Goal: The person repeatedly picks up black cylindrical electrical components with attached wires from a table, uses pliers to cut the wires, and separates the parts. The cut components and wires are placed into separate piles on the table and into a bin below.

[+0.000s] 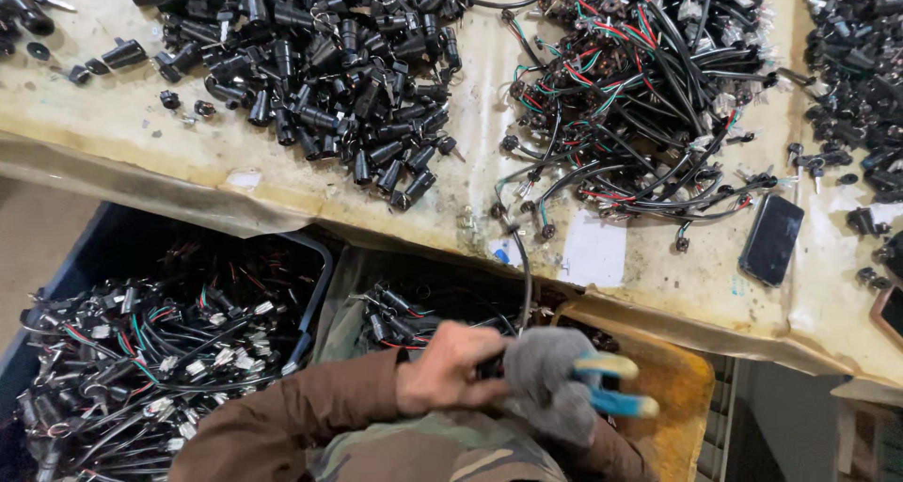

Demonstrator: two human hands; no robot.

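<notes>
The left hand (pixel 447 367) is bare and closed around a small black part at the end of a black cable (pixel 523 275) that runs up to the table edge. The right hand (pixel 550 388), in a grey glove, grips pliers with blue and yellow handles (pixel 616 386), squeezed nearly together against that same part. Both hands meet close over the lap, above a yellow bin (pixel 673 379). To the left sits a dark crate of wired parts (pixel 141 350); on the table (pixel 113 115) lie a heap of black barrels (pixel 320 59), a tangle of wires (pixel 640 87) and a phone (pixel 771 239). The bare fingers sit close to the tool, so a slip could pinch them.
</notes>
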